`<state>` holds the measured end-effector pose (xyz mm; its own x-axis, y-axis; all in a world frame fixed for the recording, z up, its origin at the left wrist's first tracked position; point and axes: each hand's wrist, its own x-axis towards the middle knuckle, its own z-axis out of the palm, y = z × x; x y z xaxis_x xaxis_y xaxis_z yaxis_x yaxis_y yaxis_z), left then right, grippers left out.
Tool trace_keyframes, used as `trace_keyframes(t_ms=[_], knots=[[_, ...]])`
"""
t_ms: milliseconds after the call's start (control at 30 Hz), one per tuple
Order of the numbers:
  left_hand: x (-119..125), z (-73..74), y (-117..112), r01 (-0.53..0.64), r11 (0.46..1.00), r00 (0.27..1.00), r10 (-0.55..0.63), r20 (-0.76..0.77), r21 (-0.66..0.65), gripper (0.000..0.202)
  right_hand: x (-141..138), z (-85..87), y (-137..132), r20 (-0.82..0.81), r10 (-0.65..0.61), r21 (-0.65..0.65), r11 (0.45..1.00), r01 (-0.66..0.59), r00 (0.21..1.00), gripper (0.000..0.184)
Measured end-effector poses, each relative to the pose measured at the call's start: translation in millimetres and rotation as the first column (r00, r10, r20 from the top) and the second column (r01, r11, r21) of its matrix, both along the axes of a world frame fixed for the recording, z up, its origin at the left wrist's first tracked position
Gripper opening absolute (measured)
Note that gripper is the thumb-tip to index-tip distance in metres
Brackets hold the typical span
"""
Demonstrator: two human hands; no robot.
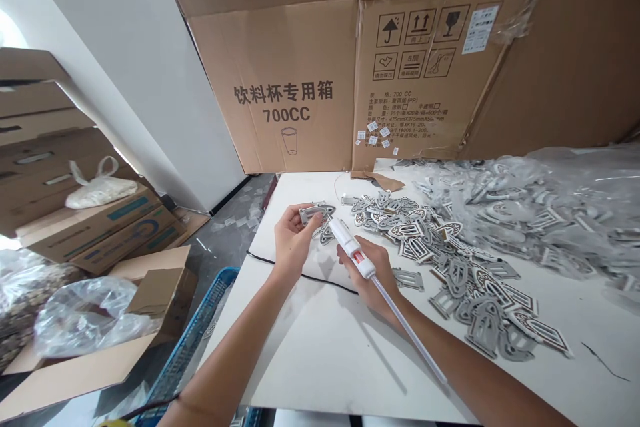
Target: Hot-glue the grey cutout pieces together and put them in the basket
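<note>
My left hand (293,240) pinches a small grey and white patterned piece (314,213) just above the white table (320,347). My right hand (373,277) is closed round a white pen-shaped tool (353,250) with a red mark on its body. The tool's tip points at the held piece and nearly touches it. A thin white cord (410,330) runs back from the tool along my right forearm. Right of both hands lies a spread heap of similar flat pieces (450,260).
Clear plastic bags of more pieces (550,207) cover the table's far right. Large cardboard boxes (350,73) stand behind the table. On the left are stacked cartons (100,227), a plastic bag (85,320) in an open box, and a blue crate (200,333) below the table edge.
</note>
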<state>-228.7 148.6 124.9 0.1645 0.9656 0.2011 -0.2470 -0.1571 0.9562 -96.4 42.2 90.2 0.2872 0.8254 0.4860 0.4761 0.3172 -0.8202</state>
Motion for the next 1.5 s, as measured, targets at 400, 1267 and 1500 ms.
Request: trace_keyframes(t_ms=[400,1267,1500], knots=[[-0.1,-1.5,-2.5,-0.013,0.997,0.998,0.017,-0.054,0.077,0.039,-0.1,-4.4,-0.2,0.062,-0.025,-0.035,0.999,0.027,0.998,0.032],[2.2,1.9,-7.7,-0.033,0.992,0.995,0.044,-0.087,0.124,0.037,0.3,-11.8,2.0,0.124,-0.055,-0.051,0.997,0.061,0.991,0.034],[-0.4,-2.4,-3.1,-0.041,0.984,0.991,0.063,-0.118,0.175,0.032,0.4,-4.3,1.8,0.083,-0.026,-0.086,0.996,0.034,0.996,0.036]])
